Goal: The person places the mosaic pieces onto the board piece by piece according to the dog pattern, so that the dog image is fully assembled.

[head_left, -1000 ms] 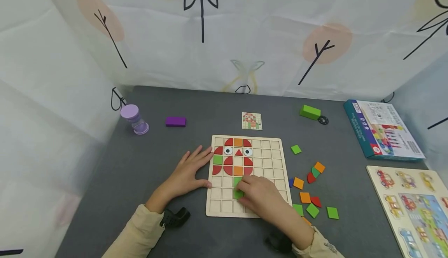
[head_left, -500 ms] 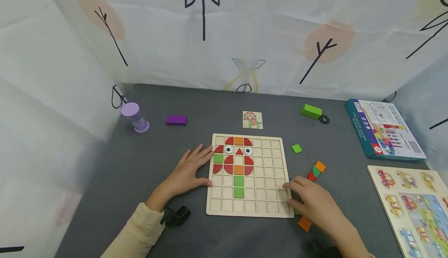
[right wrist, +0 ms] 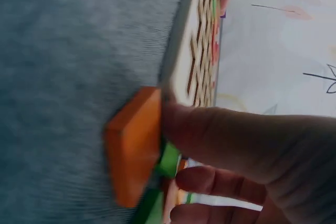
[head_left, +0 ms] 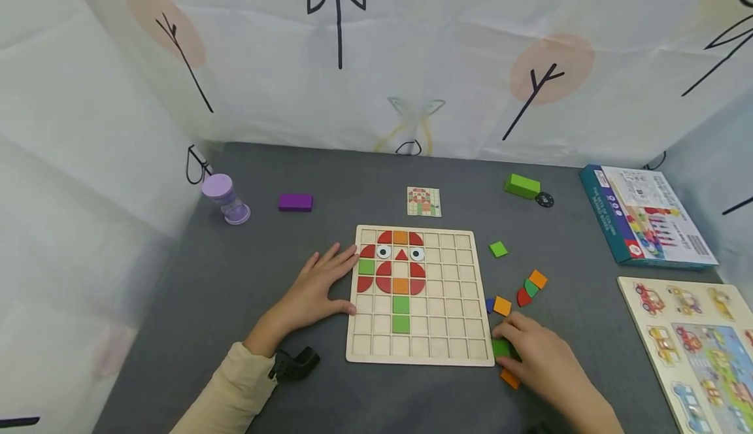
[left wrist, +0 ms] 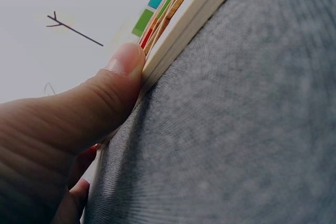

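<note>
Wooden board (head_left: pixel 440 342) between hands (head_left: pixel 313 290) (head_left: pixel 542 359), right pinching green tile (head_left: pixel 501 348)

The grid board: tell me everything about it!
The grid board is pale, looks wooden, and lies flat on the grey table. Ridges split it into little squares. Red, orange, green and eye tiles sit in some, mostly toward the left; others are bare. The left grip touches its left edge; whether the right grip touches it is unclear.
</note>
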